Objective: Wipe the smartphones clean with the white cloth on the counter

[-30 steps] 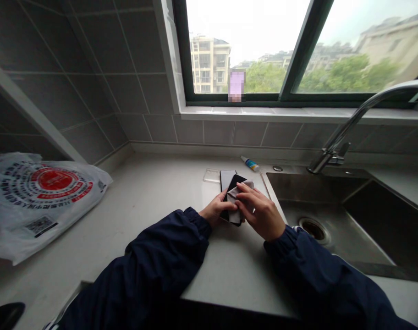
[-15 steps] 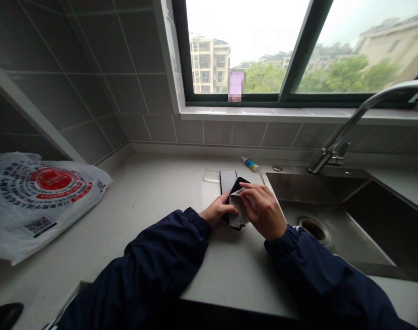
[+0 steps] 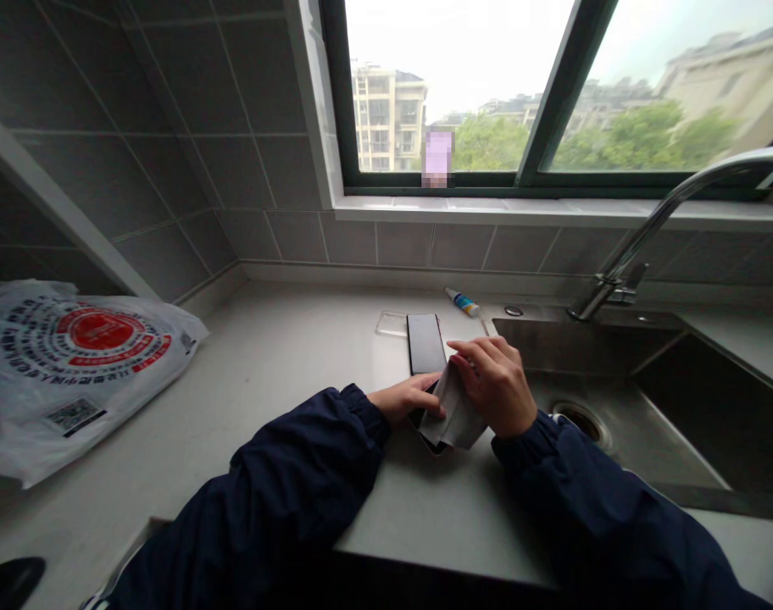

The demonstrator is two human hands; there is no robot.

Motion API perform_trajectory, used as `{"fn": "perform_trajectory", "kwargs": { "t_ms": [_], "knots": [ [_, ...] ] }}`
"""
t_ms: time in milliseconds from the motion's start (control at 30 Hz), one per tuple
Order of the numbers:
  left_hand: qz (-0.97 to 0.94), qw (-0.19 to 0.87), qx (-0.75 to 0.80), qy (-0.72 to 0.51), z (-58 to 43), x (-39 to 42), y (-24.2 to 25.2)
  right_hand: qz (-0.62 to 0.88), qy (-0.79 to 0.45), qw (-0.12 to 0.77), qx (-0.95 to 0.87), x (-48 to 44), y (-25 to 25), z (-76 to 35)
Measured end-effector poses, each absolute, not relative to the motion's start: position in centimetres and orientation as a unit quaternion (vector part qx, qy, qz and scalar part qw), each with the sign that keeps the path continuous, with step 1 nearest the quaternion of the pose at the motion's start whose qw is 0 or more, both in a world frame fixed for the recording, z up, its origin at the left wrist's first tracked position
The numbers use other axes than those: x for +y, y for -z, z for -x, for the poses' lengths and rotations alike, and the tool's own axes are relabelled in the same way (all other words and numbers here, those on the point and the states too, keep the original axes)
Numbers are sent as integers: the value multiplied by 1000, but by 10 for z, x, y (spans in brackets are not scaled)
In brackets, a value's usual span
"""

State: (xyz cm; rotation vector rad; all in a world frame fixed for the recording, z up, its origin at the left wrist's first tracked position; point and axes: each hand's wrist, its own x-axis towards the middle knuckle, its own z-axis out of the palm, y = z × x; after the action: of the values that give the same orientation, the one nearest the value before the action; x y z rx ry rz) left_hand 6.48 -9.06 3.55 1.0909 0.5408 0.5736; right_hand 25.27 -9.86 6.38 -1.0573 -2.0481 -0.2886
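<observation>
My left hand [image 3: 408, 396] grips the near end of a dark phone [image 3: 425, 416] that is almost wholly hidden under a grey cloth [image 3: 455, 411]. My right hand [image 3: 497, 385] presses that cloth onto it with closed fingers. A second black phone [image 3: 425, 343] lies flat on the pale counter [image 3: 285, 373] just beyond my hands, apart from them. A clear phone case [image 3: 392, 324] lies to its far left.
A small tube with a blue cap [image 3: 461, 302] lies by the back wall. A steel sink [image 3: 621, 407] with a curved tap [image 3: 653, 220] fills the right side. A printed white plastic bag [image 3: 69, 364] sits at the left.
My right hand shifted to the right and lifted the cloth so that it now drapes over the held phone. The second phone behind is now fully uncovered.
</observation>
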Motion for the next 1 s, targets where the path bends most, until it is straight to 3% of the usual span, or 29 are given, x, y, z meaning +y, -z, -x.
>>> {"fn": "perform_trajectory", "kwargs": {
  "t_ms": [233,433,1000],
  "knots": [
    [-468,804,252,-267,-65,-91,-36,356,78,493,-790,-106,-68,-249],
    [-447,807,237,-304,-69,-90,-36,283,-45,396,-872,-113,-67,-244],
    [-366,834,241,-335,-67,-86,-31,355,-22,352,-866,-95,-49,-249]
  ]
}}
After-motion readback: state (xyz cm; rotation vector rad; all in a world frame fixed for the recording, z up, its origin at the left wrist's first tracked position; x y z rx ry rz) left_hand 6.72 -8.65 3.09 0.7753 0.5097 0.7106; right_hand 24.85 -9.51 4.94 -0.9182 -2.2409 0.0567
